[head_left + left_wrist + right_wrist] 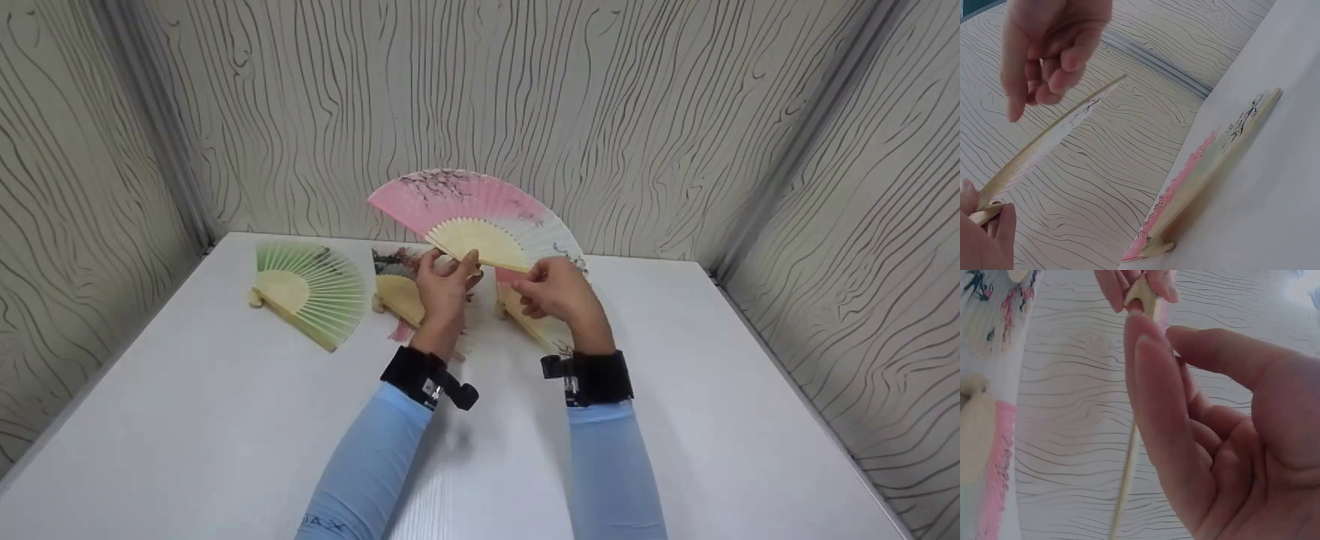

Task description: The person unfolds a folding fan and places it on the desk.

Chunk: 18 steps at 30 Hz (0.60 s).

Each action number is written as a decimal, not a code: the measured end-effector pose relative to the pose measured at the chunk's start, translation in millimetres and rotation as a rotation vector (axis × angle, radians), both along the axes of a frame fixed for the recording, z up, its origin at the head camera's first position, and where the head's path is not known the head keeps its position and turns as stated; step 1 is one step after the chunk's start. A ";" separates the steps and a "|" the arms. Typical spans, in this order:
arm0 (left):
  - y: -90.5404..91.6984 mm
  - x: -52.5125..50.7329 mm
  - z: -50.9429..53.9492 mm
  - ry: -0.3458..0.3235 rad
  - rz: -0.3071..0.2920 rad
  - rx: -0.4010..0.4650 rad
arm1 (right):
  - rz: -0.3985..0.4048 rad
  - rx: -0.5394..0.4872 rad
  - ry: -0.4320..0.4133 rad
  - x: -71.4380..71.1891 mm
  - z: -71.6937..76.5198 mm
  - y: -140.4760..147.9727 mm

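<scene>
An unfolded pink-and-white folding fan [465,196] with dark branch prints is held up above the table's far part, its pleated arc upward. My left hand [445,296] pinches its wooden base between thumb and fingers, also seen in the left wrist view at the fan's pivot end. Beside the fan's right edge is my right hand [564,298], fingers loosely bent. In the left wrist view a gap shows between this right hand [1053,53] and the fan's outer rib [1033,147]; nothing sits between its thumb and index finger in the right wrist view.
On the white table [247,420], a spread green fan [315,289] lies at the left. A dark-flowered fan [400,294] with a pink tassel [400,331] lies mid-table, partly behind my left hand. Another pink-edged fan [517,311] is under my right hand. Wood-grain panels [480,90] enclose the table.
</scene>
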<state>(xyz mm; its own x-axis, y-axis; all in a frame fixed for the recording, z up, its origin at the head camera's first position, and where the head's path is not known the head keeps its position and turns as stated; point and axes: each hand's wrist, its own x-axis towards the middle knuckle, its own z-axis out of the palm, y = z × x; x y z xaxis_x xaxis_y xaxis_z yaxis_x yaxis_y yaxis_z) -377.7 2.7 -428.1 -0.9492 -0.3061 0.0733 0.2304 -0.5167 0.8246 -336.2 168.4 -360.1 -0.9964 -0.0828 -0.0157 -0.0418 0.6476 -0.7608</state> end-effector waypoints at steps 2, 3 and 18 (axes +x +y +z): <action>0.9 1.6 -0.4 -0.014 -0.044 -0.028 | -0.006 0.113 0.103 3.0 2.3 -1.3; 1.5 2.4 -0.7 -0.021 -0.068 -0.046 | -0.005 0.161 0.147 3.4 2.1 -1.8; 10.2 6.0 -1.9 -0.059 -0.260 -0.211 | 0.007 0.368 0.259 -4.8 -5.7 -5.4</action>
